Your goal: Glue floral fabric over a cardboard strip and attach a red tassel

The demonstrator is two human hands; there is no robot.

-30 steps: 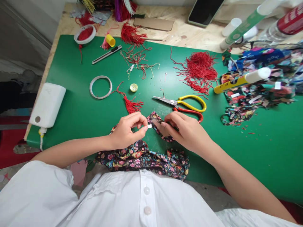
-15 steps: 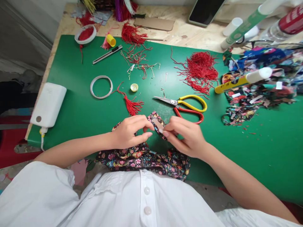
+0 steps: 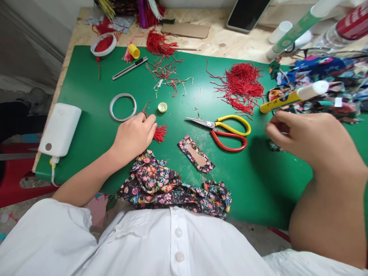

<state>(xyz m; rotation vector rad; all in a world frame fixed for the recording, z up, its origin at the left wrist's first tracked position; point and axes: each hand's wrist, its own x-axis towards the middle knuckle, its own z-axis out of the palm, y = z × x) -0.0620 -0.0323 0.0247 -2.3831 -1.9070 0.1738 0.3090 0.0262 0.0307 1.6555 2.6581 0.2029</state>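
Note:
My left hand (image 3: pixel 135 134) is closed over the upper part of a small red tassel (image 3: pixel 160 133); its fringe and a bit of its cord show past the fingers. Out to the right, my right hand (image 3: pixel 299 140) hovers beside the yellow glue tube (image 3: pixel 283 101), fingers curled together; whatever they may hold is hidden. Between the hands lies a floral fabric-edged strip (image 3: pixel 196 154) with a bare tan centre, touched by neither hand. Crumpled black floral cloth (image 3: pixel 172 188) rests at the front edge. Scissors (image 3: pixel 227 128) with yellow and red handles lie spread behind the strip.
Red threads (image 3: pixel 243 86) are heaped at the back, near a cutter knife (image 3: pixel 129 69). A tape ring (image 3: pixel 123 107) and small yellow cap (image 3: pixel 162 107) lie left of centre. A white power bank (image 3: pixel 60 128) sits far left. Fabric scraps (image 3: pixel 319 73) pile up at the right.
Both hands have let go of the floral strip, which now lies on the green mat. My left hand has moved left onto the tassel; my right hand has swung far right toward the glue tube.

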